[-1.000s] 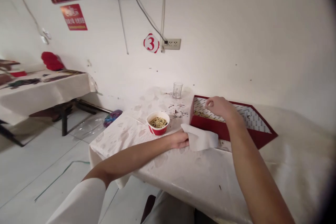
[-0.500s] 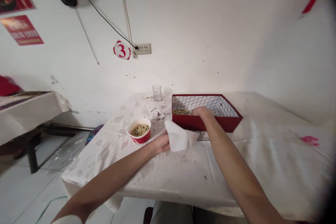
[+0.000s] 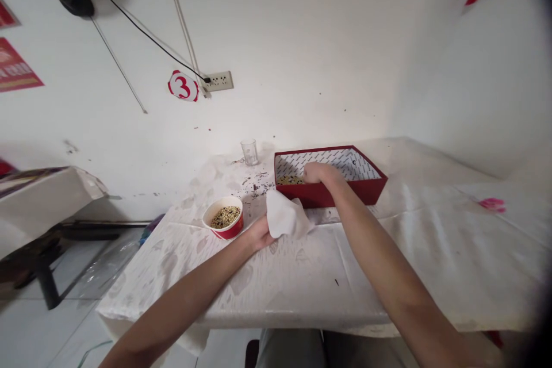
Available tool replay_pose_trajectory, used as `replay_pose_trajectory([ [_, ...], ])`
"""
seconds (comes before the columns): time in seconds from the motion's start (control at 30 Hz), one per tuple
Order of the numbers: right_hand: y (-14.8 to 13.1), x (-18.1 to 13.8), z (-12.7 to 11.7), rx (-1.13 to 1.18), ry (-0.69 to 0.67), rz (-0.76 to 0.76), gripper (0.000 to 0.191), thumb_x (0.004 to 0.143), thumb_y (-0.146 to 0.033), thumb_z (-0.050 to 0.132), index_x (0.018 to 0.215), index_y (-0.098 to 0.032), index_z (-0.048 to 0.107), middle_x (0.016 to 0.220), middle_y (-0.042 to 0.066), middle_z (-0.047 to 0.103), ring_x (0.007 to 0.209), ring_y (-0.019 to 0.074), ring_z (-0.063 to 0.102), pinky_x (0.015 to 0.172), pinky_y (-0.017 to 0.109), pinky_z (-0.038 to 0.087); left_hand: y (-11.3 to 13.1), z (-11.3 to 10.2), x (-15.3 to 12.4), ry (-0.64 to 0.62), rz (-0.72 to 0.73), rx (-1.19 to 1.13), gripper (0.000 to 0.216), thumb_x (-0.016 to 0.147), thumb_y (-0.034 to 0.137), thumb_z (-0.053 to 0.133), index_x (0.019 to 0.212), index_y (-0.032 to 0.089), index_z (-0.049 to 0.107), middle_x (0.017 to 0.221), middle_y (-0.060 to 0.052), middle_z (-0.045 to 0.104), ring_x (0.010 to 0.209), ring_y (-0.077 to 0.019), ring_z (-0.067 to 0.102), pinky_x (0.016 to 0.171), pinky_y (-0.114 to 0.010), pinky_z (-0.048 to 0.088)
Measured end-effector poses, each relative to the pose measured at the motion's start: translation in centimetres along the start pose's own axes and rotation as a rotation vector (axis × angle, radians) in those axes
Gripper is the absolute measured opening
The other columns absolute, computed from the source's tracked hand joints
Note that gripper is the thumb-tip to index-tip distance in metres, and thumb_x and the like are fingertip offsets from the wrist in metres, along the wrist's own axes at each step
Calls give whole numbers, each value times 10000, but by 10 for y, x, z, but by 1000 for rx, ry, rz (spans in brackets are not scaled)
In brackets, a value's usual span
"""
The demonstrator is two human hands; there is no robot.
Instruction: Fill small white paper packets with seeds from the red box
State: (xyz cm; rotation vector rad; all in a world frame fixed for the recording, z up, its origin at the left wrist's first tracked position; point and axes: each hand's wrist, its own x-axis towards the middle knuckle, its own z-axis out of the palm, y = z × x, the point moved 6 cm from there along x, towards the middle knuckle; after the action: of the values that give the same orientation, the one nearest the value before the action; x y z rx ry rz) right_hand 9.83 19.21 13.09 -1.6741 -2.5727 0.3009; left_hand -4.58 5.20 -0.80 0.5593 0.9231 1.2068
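My left hand (image 3: 260, 233) is closed on a thin, limp white pouch-like piece (image 3: 285, 215), paper or cloth, at the front of the red box (image 3: 332, 194). My right hand (image 3: 318, 173) reaches over the box's front wall, with its fingers curled down and their tips hidden. Whether they hold anything does not show. Mixed pale and dark grains (image 3: 288, 179) lie in the left part of the box, beside that hand. A red and white paper bowl (image 3: 227, 232), partly filled with similar mixed grains (image 3: 226, 217), stands left of my left hand.
A clear glass (image 3: 249, 152) stands near the wall. Dark bits (image 3: 255, 187) are scattered on the table between glass, bowl and box. The patterned tablecloth (image 3: 302, 293) covers the table. Another covered table (image 3: 47, 198) is at the left, and a socket (image 3: 219, 80) is on the wall.
The camera view has shifted, moving the scene slightly left. My right hand has risen a little in the box and looks more curled. My left hand keeps hold of the white piece.
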Motion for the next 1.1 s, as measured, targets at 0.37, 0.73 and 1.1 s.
replay_pose_trajectory([
  [0.37,-44,-117,-18,409,520,-730,252,1064,-366,537,1033,-249,758,1049,56,724,963,192,668,831,324,522,11,16,-10,-65,60,-189,265,928,93,626,1177,179,657,1036,-63,757,960,-184,732,972,-368,607],
  [0.73,-24,-120,54,100,639,-803,264,1074,-314,535,1000,-276,786,937,35,717,894,192,638,809,366,489,6,14,-5,-132,-18,7,73,864,193,768,849,128,738,802,-46,743,743,-138,692,715,-250,626],
  [1.1,-20,-117,56,251,507,-791,220,1012,-271,627,883,-276,804,850,33,686,828,195,599,787,370,493,1,10,1,-135,69,178,239,590,212,961,647,121,748,695,-48,742,657,-105,668,699,-205,541],
])
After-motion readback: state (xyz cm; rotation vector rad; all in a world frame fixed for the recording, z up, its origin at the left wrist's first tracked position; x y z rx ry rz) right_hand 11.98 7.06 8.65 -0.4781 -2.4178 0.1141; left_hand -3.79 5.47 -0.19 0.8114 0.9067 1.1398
